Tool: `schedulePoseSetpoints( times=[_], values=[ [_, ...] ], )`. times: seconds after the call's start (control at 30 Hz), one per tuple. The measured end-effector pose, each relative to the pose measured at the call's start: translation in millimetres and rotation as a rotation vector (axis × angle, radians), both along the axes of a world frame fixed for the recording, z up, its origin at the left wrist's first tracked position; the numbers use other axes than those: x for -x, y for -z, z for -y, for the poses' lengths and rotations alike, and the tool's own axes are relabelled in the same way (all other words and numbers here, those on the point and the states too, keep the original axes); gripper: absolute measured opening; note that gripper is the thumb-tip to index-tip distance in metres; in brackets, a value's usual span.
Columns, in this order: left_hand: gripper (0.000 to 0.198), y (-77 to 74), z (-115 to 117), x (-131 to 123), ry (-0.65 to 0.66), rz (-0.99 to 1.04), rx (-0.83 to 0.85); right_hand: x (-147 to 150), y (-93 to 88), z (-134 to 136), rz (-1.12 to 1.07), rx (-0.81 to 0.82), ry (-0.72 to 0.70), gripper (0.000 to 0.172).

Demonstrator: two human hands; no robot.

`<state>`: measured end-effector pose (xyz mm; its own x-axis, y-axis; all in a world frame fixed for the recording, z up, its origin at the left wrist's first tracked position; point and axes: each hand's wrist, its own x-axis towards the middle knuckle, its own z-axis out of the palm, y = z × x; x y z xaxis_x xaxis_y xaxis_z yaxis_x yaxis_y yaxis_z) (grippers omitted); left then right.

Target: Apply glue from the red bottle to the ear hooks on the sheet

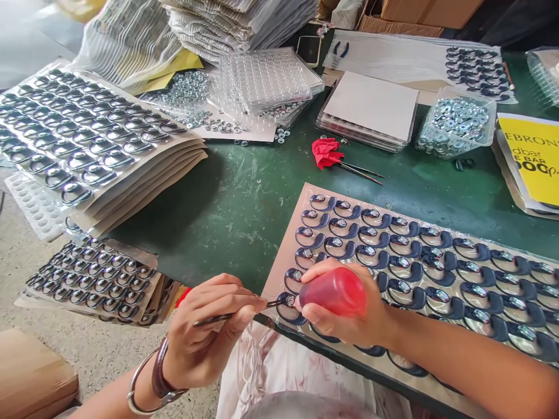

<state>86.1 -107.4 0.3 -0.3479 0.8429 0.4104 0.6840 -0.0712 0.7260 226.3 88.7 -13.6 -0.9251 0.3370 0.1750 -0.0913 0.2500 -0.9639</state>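
Note:
My left hand (209,334) is closed on a pair of dark metal tweezers (215,319), whose tips meet a small round part (287,299) near the sheet's left front corner. A red, translucent squeeze bottle (335,293) lies tilted in my right hand (371,311), its narrow end at that same part. Whether the nozzle touches it I cannot tell. Both hands work over a cardboard-backed sheet (290,233) carrying rows of dark hook-shaped pieces (375,240), each with a shiny round part, under clear plastic.
Stacked finished-looking sheets (91,139) rise at the left, with another stack (96,279) lower down. Behind my hands are a red cloth (326,154), other tweezers (360,171), white cards (371,105) and a clear tub of metal washers (458,125). Loose washers (186,93) lie farther back.

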Motion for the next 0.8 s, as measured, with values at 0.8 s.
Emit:
schedulePoseSetpoints(
  times=[0.8],
  values=[
    [0.016, -31.2, -11.2, 4.6, -0.017, -0.218, 0.143, 0.1, -46.3, -87.3, 0.149, 0.400, -0.001, 0.038]
  ],
)
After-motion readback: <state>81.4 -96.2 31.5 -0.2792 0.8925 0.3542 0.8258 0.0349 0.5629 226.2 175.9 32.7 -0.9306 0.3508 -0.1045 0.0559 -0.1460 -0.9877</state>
